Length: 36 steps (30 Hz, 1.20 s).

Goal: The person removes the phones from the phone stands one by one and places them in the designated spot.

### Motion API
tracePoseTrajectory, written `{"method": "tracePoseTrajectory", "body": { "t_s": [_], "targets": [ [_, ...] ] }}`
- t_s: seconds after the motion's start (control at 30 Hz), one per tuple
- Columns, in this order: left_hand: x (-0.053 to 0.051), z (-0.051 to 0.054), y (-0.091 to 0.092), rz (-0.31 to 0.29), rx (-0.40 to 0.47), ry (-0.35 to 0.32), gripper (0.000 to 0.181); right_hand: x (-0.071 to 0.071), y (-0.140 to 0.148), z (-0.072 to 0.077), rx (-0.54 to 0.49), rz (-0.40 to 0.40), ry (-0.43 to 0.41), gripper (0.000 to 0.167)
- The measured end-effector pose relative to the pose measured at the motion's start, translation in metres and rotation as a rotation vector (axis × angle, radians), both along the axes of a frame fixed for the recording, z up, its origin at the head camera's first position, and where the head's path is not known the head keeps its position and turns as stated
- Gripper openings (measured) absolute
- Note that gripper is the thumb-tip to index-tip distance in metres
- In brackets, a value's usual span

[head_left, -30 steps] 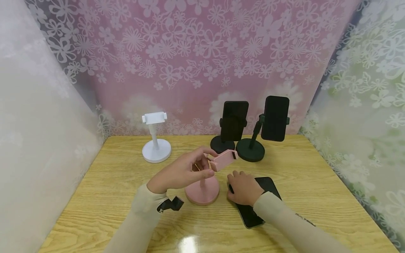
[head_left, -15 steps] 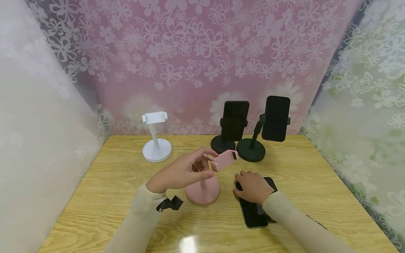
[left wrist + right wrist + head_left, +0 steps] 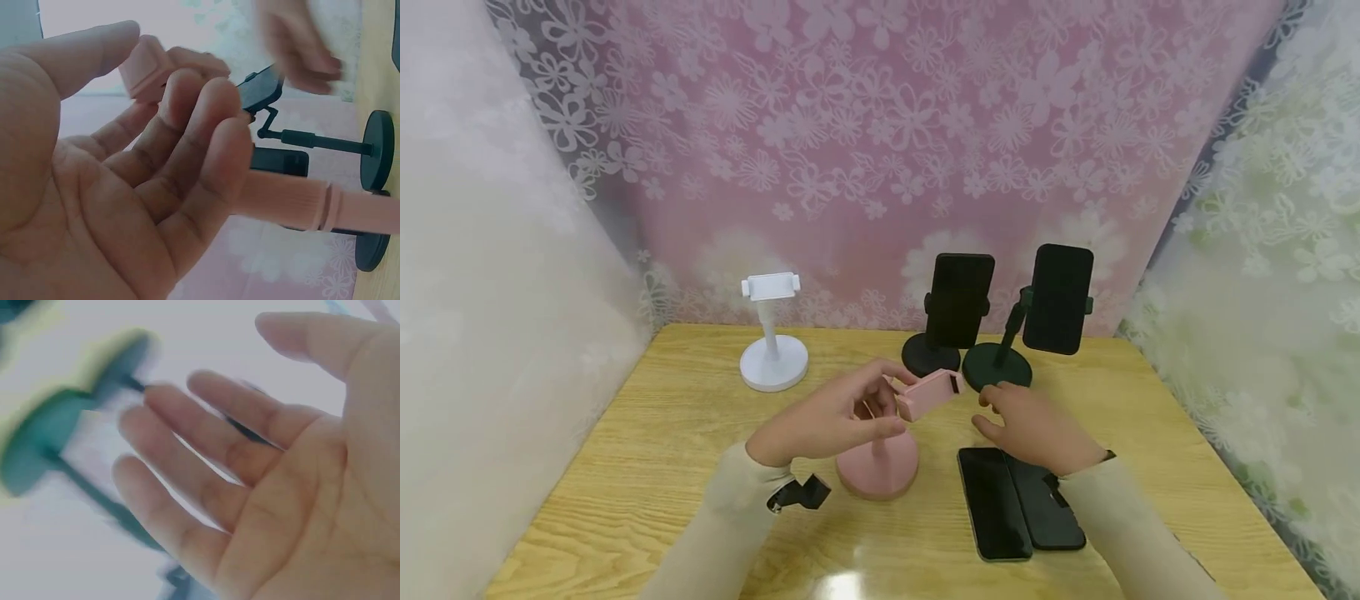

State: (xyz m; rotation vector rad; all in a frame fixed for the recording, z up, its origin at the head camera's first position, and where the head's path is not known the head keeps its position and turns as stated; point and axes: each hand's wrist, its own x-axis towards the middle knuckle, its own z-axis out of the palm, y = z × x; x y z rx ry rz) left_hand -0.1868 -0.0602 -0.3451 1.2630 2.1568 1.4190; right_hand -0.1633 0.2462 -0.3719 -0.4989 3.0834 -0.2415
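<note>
Left hand: the left hand [image 3: 842, 417] grasps the pink phone stand [image 3: 877, 471] up at its head; thumb on the near side of the clamp, index finger over its back, other fingers curled in by the stem.
Pink stand: upright, round base flat on the wood-grain table [image 3: 647, 475] below the left grip; clamp head [image 3: 931, 394] pokes out to the right of the fingers, tilted, no phone in it.
Right hand: the right hand [image 3: 1037, 429] is released, holding nothing; fingers loosely bent, thumb apart, raised off the table to the right of the left grip. Blurred in left wrist view.
Loose phones: glossy black phone [image 3: 995, 504] and matte dark phone [image 3: 1048, 508] lie flat side by side, right of the left grip and toward the wearer; matte one is partly hidden by the right hand and cuff.
White stand: white phone stand [image 3: 772, 364] upright, behind and left of the left grip, clamp unfilled.
Black stand: black phone stand [image 3: 931, 356] behind the grip and a bit right, upright phone [image 3: 960, 300] in its clamp.
Green stand: dark green phone stand [image 3: 997, 367] just right of the black one, also carrying an upright phone [image 3: 1060, 300].
Backdrop: pink floral cloth [image 3: 850, 167] beyond everything.
</note>
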Motion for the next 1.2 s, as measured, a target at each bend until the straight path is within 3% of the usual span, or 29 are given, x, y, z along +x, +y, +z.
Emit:
{"method": "tracePoseTrajectory", "body": {
  "t_s": [0.17,0.3,0.4,0.47,0.57,0.7,0.87,1.0,1.1,1.2],
  "targets": [
    [0.008,-0.009,0.008,0.1,0.031,-0.04,0.049,0.024,-0.016,0.04,-0.17,0.075,0.241,0.01],
    [0.018,-0.017,0.02,0.188,0.103,-0.063,0.047,0.042,-0.029,0.059,-0.286,0.157,0.5,0.003],
    [0.024,-0.02,0.028,0.254,0.161,-0.075,0.04,0.052,-0.035,0.067,-0.356,0.22,0.635,0.008],
    [0.026,-0.019,0.03,0.292,0.189,-0.069,0.037,0.056,-0.038,0.069,-0.41,0.249,0.666,0.011],
    [0.024,-0.017,0.029,0.341,0.227,-0.056,0.035,0.061,-0.04,0.069,-0.514,0.278,0.618,0.018],
    [0.009,-0.012,0.025,0.389,0.293,-0.07,0.034,0.065,-0.039,0.066,-0.624,0.291,0.535,0.026],
    [-0.018,0.001,0.019,0.436,0.348,-0.096,0.035,0.059,-0.039,0.067,-0.642,0.308,0.557,0.027],
    [-0.046,0.003,0.018,0.508,0.497,-0.234,0.034,0.051,-0.04,0.068,-0.629,0.317,0.562,0.025],
    [-0.069,-0.001,0.017,0.578,0.671,-0.375,0.034,0.045,-0.039,0.068,-0.631,0.326,0.539,0.023],
    [-0.087,-0.004,0.018,0.629,0.783,-0.452,0.04,0.043,-0.04,0.066,-0.641,0.336,0.532,0.024]
  ]
}}
